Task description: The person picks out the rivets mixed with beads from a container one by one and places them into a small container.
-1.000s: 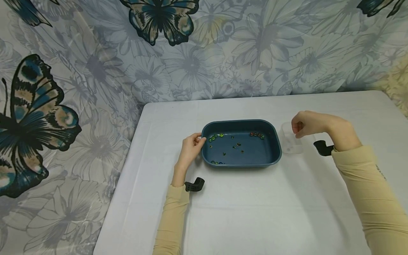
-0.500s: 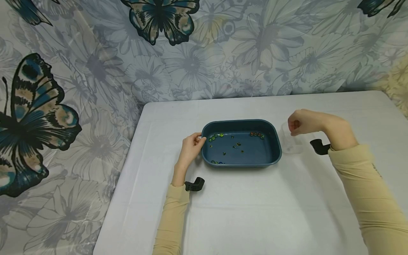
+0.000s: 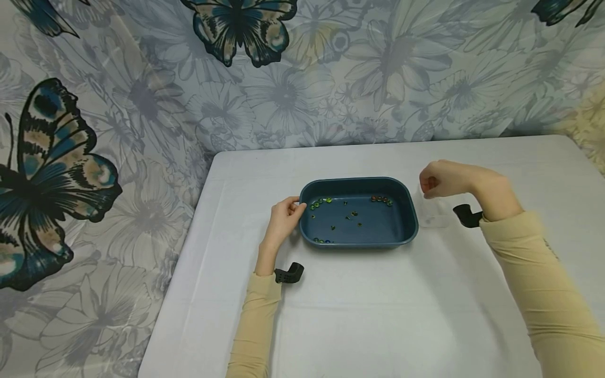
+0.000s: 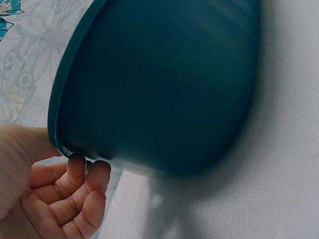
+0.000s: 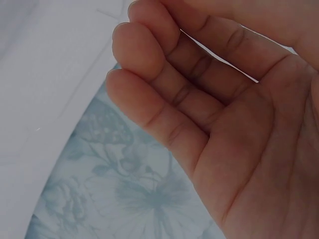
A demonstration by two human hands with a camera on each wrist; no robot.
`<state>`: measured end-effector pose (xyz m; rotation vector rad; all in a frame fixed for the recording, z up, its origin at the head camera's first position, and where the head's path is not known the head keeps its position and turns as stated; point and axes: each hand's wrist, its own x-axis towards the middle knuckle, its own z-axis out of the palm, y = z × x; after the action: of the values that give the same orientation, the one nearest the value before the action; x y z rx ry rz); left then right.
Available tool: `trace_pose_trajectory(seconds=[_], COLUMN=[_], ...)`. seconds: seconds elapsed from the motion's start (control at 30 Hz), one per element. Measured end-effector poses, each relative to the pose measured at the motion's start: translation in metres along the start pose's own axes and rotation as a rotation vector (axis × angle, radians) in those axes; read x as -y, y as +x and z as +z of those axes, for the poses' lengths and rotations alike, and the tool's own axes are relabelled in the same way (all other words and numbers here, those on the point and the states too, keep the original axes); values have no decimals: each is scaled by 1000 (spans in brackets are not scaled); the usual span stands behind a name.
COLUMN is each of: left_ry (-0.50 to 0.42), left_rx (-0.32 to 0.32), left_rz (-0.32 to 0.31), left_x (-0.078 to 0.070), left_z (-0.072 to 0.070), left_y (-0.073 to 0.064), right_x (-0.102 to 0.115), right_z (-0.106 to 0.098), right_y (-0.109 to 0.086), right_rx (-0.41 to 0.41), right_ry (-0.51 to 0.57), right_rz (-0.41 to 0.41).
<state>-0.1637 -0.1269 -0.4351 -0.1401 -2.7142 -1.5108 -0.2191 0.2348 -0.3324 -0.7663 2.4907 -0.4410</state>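
My left hand (image 3: pixel 282 218) pinches the left rim of a dark blue rectangular tray (image 3: pixel 359 243); in the left wrist view its thumb and fingertips meet at the tray's corner. Small shiny marbles lie inside: several green marbles (image 3: pixel 316 205) at the upper left, reddish marbles (image 3: pixel 379 199) at the upper right, others scattered. My right hand (image 3: pixel 446 178) hovers over a clear plastic box (image 3: pixel 432 221) just right of the tray, partly covering it. Its fingers (image 5: pixel 139 47) are bent together in the right wrist view; the thumb and index tips are hidden, so I cannot tell if they hold anything.
A white-covered table (image 3: pixel 368 315) bears the tray and box. Behind and to the left hangs a curtain (image 3: pixel 283 105) printed with flowers and butterflies. A black wrist camera (image 3: pixel 289 273) sits at the left wrist and a black wrist camera (image 3: pixel 468 216) at the right.
My right hand has moved left and slightly up across the clear box, closer to the tray's right end. My left hand and the tray have stayed in place.
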Motion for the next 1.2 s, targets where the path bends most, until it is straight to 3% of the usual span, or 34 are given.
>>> trace_pose_trajectory(seconds=[0.6,1.2], left_ry=[-5,-2], left_rx=[7,3], left_rz=[9,4], left_x=[2,1], left_z=[1,0], left_y=[-1,1], right_x=[16,31], right_z=[3,7], right_y=[14,29], right_rx=[-4,25], right_ry=[-26,-48], right_rz=[-79,-106])
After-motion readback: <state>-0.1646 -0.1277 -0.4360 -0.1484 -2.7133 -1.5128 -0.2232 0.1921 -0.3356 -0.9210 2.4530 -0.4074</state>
